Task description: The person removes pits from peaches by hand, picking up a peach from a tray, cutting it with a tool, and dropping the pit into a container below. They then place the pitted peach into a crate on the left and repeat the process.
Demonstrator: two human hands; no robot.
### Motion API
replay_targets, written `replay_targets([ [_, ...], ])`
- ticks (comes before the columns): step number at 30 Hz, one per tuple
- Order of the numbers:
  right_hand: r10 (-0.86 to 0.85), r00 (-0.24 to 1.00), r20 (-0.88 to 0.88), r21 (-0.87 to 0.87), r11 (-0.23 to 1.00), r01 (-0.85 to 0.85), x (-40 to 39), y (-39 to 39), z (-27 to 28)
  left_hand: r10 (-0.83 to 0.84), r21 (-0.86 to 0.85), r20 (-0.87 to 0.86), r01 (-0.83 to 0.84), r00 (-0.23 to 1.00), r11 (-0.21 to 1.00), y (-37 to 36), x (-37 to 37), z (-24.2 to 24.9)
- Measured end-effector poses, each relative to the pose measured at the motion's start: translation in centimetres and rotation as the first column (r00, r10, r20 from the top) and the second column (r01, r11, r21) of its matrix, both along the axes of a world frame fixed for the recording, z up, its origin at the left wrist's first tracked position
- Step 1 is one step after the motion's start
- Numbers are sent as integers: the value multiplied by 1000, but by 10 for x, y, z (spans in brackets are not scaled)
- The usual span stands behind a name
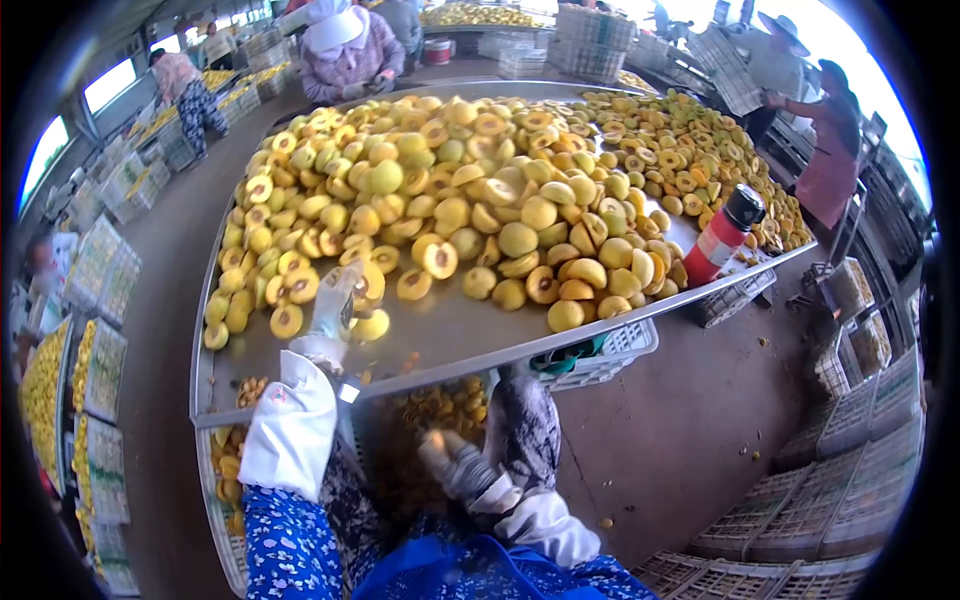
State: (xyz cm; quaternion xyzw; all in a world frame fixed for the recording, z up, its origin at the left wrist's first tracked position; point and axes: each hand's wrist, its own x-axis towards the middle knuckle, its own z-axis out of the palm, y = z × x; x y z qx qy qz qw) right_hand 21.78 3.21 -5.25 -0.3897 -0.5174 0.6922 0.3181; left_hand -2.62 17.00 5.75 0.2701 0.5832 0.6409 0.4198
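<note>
My left hand (335,305), in a pale glove, reaches over the near left of the metal table (430,335). Its fingers stretch out among cut yellow peaches, touching or very near a peach half (370,325). Lower down, my right hand (460,468), in a grey-white glove, is between my knees with its fingers curled. A small orange bit shows at its fingertips, too blurred to name. Below it, peach pieces (445,410) lie in a container under the table edge. A large heap of peaches (430,190), many halved with brown centres, covers much of the tabletop.
A red bottle (722,235) with a black cap stands at the table's right edge. Peach pits (252,390) lie at the near left corner. A white crate (600,355) sits under the front edge. Stacked crates (830,470) line the right; a person (350,50) works across the table.
</note>
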Motion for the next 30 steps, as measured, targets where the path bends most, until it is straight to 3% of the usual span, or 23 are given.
replay_targets([
  [2,-72,997,32,255,965,61,1,9,24,-144,91,363,118,921,989,-37,13,6],
  [3,-75,994,81,417,908,35,2,15,33,-182,224,477,82,860,971,-48,19,-7],
  [4,-22,978,209,418,906,-69,4,20,31,-130,164,557,45,820,985,-63,30,3],
  [6,-112,967,228,815,565,-127,4,25,63,-232,216,661,115,713,970,-83,34,-9],
  [8,-168,906,389,870,392,-300,1,27,76,-321,307,663,145,676,941,-97,43,-21],
  [10,-112,879,464,834,391,-391,-2,32,79,-337,329,667,143,664,934,-107,56,-26],
  [14,-94,876,474,813,428,-394,-14,33,82,-210,293,535,53,818,955,-126,77,-25],
  [18,-117,865,489,802,451,-392,-21,33,69,-204,321,439,60,875,945,-124,72,-53],
  [20,-182,879,442,847,406,-342,-25,32,56,-131,273,252,60,959,960,-129,75,-53],
  [21,-157,880,448,827,446,-342,-27,31,52,-97,251,152,57,984,966,-131,77,-52],
  [24,-101,881,462,765,549,-338,-30,26,46,31,209,26,-36,999,977,-137,89,-49],
  [26,-85,878,471,733,592,-335,-28,21,45,67,280,-28,-57,997,958,-138,95,-53],
  [30,-103,814,572,697,585,-416,-25,16,35,124,271,-114,-89,986,958,-139,96,-64],
])
